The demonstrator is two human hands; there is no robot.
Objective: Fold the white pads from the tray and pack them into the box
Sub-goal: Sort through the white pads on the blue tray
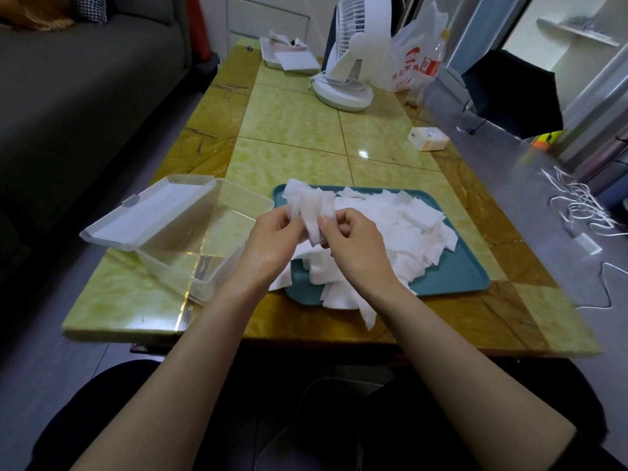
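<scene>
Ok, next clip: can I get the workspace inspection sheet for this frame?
Surface: green-yellow tiled table, glossy.
Job's things: teal tray heaped with white pads, some spilling over its near edge; clear box left of it, lid open, no pads seen inside.
Clutter: fan, plastic bag, tissue pack, far white tray.
Hands: left hand and right hand both pinch one held pad above the tray.
Cables: white cords right of the table.
Surroundings: grey sofa left.

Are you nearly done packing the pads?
No, barely started. The box looks empty, so nothing is packed yet. The left hand and right hand hold a pad, seemingly folding it. A big pile waits on the tray.
</scene>
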